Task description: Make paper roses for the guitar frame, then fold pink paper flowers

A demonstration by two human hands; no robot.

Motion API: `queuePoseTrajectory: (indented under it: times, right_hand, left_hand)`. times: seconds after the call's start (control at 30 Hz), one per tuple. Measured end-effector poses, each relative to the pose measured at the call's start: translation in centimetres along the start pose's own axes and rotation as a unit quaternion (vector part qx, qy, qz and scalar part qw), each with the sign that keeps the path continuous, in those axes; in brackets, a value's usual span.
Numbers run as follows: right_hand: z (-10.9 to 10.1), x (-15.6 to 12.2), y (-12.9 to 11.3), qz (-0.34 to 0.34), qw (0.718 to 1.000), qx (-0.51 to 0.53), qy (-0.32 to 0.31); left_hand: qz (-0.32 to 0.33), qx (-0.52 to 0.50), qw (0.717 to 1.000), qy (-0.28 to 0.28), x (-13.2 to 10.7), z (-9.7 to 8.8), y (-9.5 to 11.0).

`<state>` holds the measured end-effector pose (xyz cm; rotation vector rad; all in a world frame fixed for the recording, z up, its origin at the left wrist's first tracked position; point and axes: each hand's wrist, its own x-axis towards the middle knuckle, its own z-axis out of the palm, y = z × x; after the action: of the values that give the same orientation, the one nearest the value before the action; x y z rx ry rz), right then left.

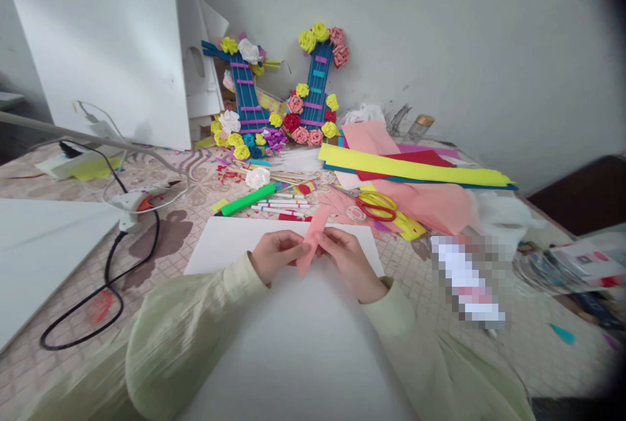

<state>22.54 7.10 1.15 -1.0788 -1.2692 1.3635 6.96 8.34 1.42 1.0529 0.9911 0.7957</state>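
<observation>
Between my two hands is a narrow strip of pink crepe paper (317,227), tilted so that its upper end leans right. My left hand (280,253) pinches the strip's left edge with thumb and fingers. From the other side my right hand (348,258) grips it, the thumb lying on its face; the fingers behind are partly hidden. Both hands are just above a white board (298,349). Beyond them lie a green marker-like stick (249,200), several thin white sticks (281,206) and a small white tape roll (355,213).
Red- and yellow-handled scissors (376,204) lie to the right by pink paper (425,203) and yellow strips (411,165). A hot glue gun (139,203) with a looping black cord is on the left. Two flower-trimmed blue decorations (248,98) lean on the wall. A glass jar (419,128) stands behind.
</observation>
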Motion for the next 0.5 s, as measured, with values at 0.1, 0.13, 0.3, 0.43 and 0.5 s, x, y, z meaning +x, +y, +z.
queuePoseTrajectory:
  times: [0.1,0.13,0.3,0.43,0.5]
  right_hand:
    - [-0.4,0.1,0.2,0.030,0.998,0.048,0.006]
    - [-0.6,0.1,0.4,0.037,0.998,0.054,0.014]
    - [-1.4,0.5,0.6,0.042,0.996,0.067,0.038]
    - [-2.1,-0.4,-0.8,0.028,0.994,0.079,0.072]
    - [-3.0,-1.8,-2.0,0.015,0.993,0.044,0.108]
  left_hand:
    - [0.016,-0.021,0.999,0.024,0.2,-0.3,-0.1]
    - [0.017,-0.027,0.999,0.032,0.4,-0.4,-0.2]
    - [0.018,-0.030,0.998,0.045,1.0,-1.1,-0.7]
    - [0.023,-0.026,0.998,0.047,1.6,-1.4,-1.1]
    - [0.025,-0.024,0.998,0.046,1.8,-1.4,-1.3]
